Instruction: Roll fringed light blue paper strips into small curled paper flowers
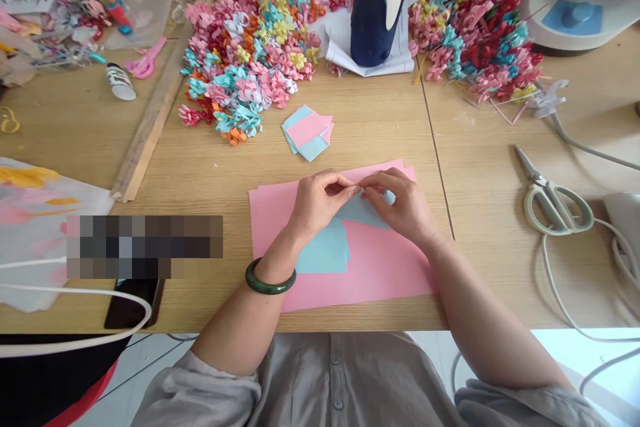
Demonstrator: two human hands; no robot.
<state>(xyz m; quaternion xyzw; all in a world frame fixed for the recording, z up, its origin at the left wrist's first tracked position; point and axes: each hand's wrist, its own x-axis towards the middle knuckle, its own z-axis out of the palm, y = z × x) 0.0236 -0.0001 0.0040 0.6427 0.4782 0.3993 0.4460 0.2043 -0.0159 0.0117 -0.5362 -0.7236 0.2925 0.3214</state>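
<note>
My left hand [324,199], with a dark green bangle [271,288] on its wrist, is closed in a pinch. Its fingertips meet those of my right hand [400,203], also pinched. Whatever they hold between them is too small and covered to make out; a bit of pink and white shows at the right fingers. Beneath the hands lie light blue paper sheets [323,250] on top of larger pink paper sheets [385,273]. Beyond them is a small stack of pink and blue paper pieces [307,130].
Piles of curled paper pieces [270,40] lie behind, around a dark blue bottle [373,20]. Scissors [555,200] and cables lie at right, below a fan-like appliance [575,7]. To the left are a wooden strip [155,117], pink scissors [146,60] and a phone [135,300].
</note>
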